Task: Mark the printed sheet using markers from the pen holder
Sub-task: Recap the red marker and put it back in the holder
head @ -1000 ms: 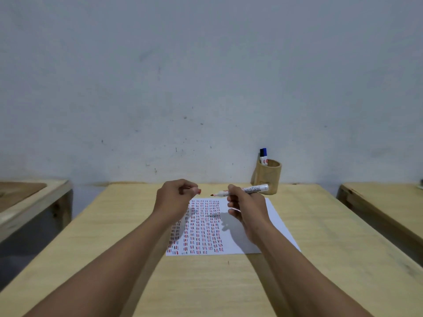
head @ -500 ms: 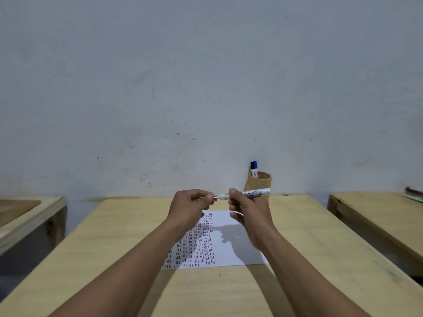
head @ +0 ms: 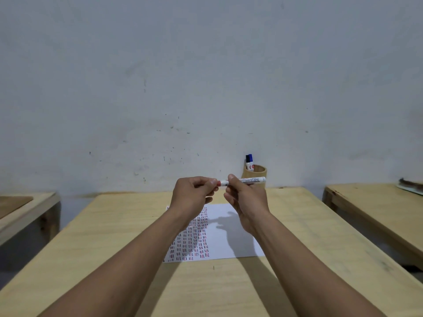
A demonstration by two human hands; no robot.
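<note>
A white marker with red ends [head: 249, 180] is held level above the table by my right hand [head: 246, 197], fingers pinched around its barrel. My left hand [head: 194, 193] is closed around the red cap [head: 218, 183], which sits on the marker's left end. Below both hands lies the printed sheet [head: 229, 234], its left part covered in rows of short red and dark strokes, its right part blank. A round wooden pen holder [head: 257, 172] stands against the wall behind, with a blue-capped marker [head: 250, 161] sticking out of it.
The sheet lies on a light wooden table [head: 114, 236] that reaches to a grey wall. Another wooden table [head: 375, 209] stands to the right with something at its far edge, and a third [head: 20, 209] to the left.
My left hand has brought the red cap onto the marker's tip; a second ago cap and tip were apart. Both hands have risen and the view has tilted up.
</note>
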